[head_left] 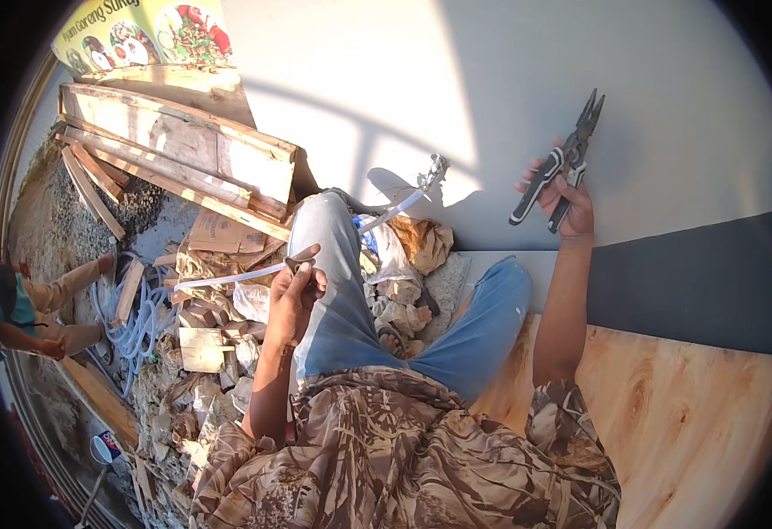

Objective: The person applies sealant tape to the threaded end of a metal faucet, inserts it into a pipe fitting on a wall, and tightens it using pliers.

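Note:
My left hand [293, 304] is closed in a pinch on the end of a thin pale hose [227, 279], which runs off to the left. A small dark piece [297, 264] shows at the fingertips; its kind is unclear. Raised before the wall, my right hand [571, 207] is closed on long-nose pliers [569, 162] with black and white handles. Their jaws point up, slightly parted. Beyond my knee, a metal fitting [435, 174] sits at the end of another pale tube [395, 210].
A wooden trough [174, 150] and loose planks [93, 189] lie at far left. Below are coiled clear hose [139, 322] and rubble [395, 304]. Another person [47, 300] in teal is at the left rim. A wall [668, 106] rises ahead; wooden board [668, 423] lies at lower right.

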Motion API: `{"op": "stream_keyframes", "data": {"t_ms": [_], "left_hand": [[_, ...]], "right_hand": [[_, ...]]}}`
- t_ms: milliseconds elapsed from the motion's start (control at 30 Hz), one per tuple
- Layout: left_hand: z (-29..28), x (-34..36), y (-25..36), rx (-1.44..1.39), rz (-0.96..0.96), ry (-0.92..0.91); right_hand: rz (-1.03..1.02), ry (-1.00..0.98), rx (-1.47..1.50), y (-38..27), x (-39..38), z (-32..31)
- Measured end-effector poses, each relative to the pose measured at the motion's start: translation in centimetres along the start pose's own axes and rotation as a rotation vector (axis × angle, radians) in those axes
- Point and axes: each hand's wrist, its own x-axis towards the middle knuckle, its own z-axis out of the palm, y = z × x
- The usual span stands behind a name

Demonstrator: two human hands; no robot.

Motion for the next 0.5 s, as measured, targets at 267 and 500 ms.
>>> {"op": "stream_keyframes", "data": {"t_ms": [267,500], "left_hand": [[1.1,2.7,-2.8,0.059,-0.066,-0.02],[8.1,14.9,-4.9,0.891,0.398,-0.14]], "right_hand": [[0.416,0.153,0.344,17.2,-7.7,7.0],[0.535,0.369,0.549,26.0,-12.1,8.3]]}}
